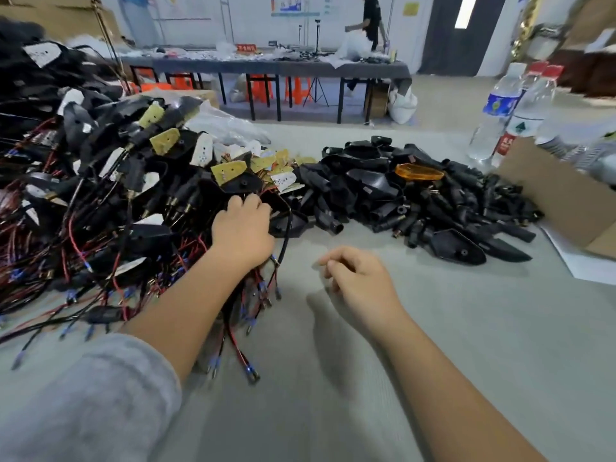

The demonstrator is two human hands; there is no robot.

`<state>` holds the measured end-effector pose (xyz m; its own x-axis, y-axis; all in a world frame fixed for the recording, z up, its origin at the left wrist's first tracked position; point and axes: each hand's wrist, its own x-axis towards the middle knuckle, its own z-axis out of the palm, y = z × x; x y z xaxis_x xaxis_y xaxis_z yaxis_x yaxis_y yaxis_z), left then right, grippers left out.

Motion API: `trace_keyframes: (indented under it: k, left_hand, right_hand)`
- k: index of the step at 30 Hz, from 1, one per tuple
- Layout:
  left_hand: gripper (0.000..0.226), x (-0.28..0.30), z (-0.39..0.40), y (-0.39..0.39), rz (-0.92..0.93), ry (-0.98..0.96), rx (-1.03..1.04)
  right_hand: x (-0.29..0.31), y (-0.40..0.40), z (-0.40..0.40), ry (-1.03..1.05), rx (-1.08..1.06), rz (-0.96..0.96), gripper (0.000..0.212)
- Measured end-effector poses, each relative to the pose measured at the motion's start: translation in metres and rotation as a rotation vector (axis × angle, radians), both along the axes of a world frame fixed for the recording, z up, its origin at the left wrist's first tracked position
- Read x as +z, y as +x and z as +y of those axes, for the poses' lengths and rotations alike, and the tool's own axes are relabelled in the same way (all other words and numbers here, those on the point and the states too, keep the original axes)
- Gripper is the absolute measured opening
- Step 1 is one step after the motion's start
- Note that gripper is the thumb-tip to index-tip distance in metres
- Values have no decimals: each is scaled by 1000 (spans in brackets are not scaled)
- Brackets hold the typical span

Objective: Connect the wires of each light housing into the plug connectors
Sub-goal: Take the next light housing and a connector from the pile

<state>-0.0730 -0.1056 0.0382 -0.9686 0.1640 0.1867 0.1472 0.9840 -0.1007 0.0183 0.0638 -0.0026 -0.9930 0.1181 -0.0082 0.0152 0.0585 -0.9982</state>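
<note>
Left hand reaching into the near edge of the wired light housings heaped at left, fingers buried among black and red wires; whether that grip is grasping anything, cannot tell. Right hand hovering over the grey surface, loosely curled, grip released. Bare black housings piled far right.

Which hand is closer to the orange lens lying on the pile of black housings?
The right. The right hand hovers over bare table, below and left of the orange lens. The left hand is farther left, its fingers in the wired pile.
</note>
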Motion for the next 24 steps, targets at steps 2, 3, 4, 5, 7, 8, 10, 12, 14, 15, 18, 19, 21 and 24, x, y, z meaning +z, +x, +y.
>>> trace_keyframes:
  k: [2, 3, 4, 5, 7, 8, 10, 12, 14, 15, 18, 19, 21, 24]
  left_hand:
    - [45, -1, -12, -2, 54, 11, 18]
    - [46, 0, -18, -3, 72, 38, 28]
    - [48, 0, -24, -5, 83, 79, 38]
    - [49, 2, -28, -6, 88, 123, 51]
    - [51, 5, -32, -8, 110, 187, 77]
    - [50, 7, -33, -9, 131, 198, 92]
    - [47, 11, -34, -10, 167, 178, 134]
    - [38, 14, -33, -13, 165, 98, 165]
    - [31, 17, -29, -15, 142, -10, 186]
    - [31, 18, -27, -16, 132, -50, 189]
    - [37, 18, -24, -19, 128, -95, 197]
    - [36, 18, -24, -20, 134, -96, 199]
    - [24, 18, -23, -21, 145, -66, 187]
    - [19, 22, -22, -20, 152, 4, 212]
  right_hand:
    - [0, 0, 2, 40, -8, 1, 29]
    - [1, 0, 3, 27, -7, -2, 29]
    - [1, 0, 3, 2, -4, -9, 28]
    - [0, -1, 3, -31, -3, -18, 28]
    - [0, -2, 3, -84, -1, -31, 28]
    - [0, -2, 3, -91, 0, -33, 29]
    - [0, -3, 4, -83, 3, -32, 29]
    - [0, -3, 4, -95, 8, -37, 29]
    - [1, -3, 5, -110, 15, -40, 28]
    - [1, -3, 5, -102, 16, -41, 27]
    - [3, 0, 5, -75, 20, -37, 26]
    - [3, 1, 5, -75, 22, -38, 26]
    - [5, 2, 6, -68, 24, -39, 26]
    - [8, 4, 7, -32, 21, -21, 26]
